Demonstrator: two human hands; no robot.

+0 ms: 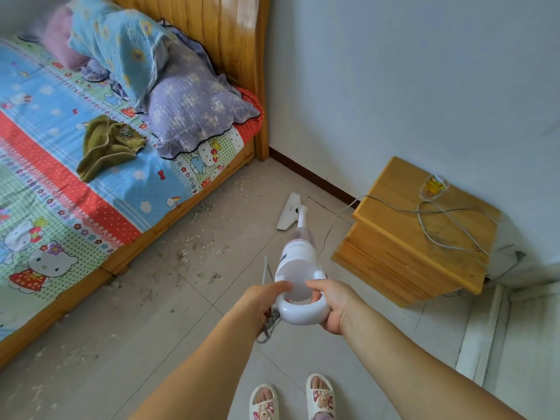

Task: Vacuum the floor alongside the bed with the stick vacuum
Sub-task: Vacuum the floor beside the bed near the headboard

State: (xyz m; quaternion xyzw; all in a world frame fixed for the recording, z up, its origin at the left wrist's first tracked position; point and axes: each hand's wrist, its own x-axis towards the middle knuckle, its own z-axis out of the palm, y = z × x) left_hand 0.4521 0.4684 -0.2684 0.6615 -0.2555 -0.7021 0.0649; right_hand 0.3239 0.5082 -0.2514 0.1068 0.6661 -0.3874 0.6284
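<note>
Both hands, left hand [263, 301] and right hand [333, 304], grip the stick vacuum [298, 268] by its rigid loop handle; its floor head [288, 211] sits far, right of the bed [169, 213]. Looks light, top-heavy.

Open tiled floor [212, 338] forms a lane between bed [127, 253] on the left and wooden nightstand [415, 237] on the right. Lane narrows toward the wall [394, 86] and headboard [242, 56]. Grey cord [336, 219] trails off the nightstand to the floor. Debris [197, 247] lies scattered along the bed edge.
</note>
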